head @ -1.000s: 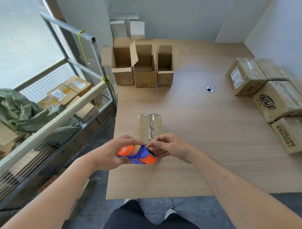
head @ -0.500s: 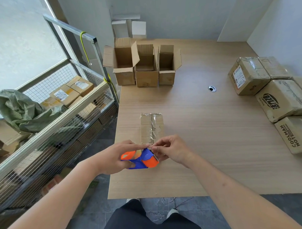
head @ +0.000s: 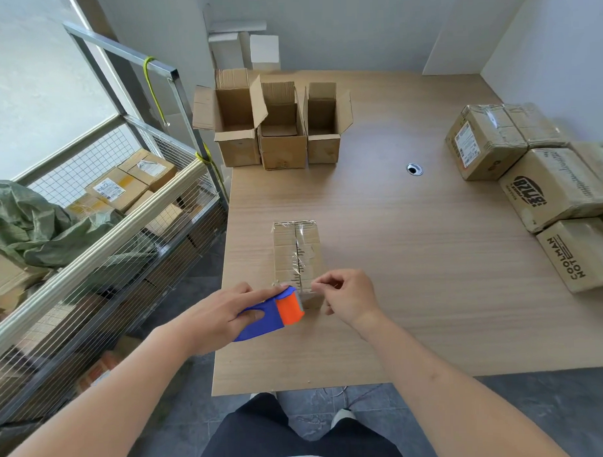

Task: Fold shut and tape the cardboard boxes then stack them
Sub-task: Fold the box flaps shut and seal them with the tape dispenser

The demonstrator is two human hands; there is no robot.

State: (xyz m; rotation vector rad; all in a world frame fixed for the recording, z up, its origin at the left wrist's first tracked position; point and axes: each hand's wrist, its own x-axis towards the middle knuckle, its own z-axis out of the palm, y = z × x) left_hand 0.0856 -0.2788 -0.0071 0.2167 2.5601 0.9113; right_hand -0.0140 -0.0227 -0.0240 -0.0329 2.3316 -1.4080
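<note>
Taped box (head: pixel 297 259) sits near the table's (head: pixel 414 275) front-left edge, bare wood stretching to its right. Left hand (head: pixel 216 318) grips the tape dispenser (head: pixel 274 313) against the box's near end; right hand (head: pixel 347 300) pinches the tape end beside it.

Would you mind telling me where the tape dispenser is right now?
In the head view, the tape dispenser is in the left hand, at the near end of the taped box.

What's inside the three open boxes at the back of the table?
The three open boxes show only bare cardboard walls and inner flaps; no contents visible. Their front walls hide the bottoms.
</note>
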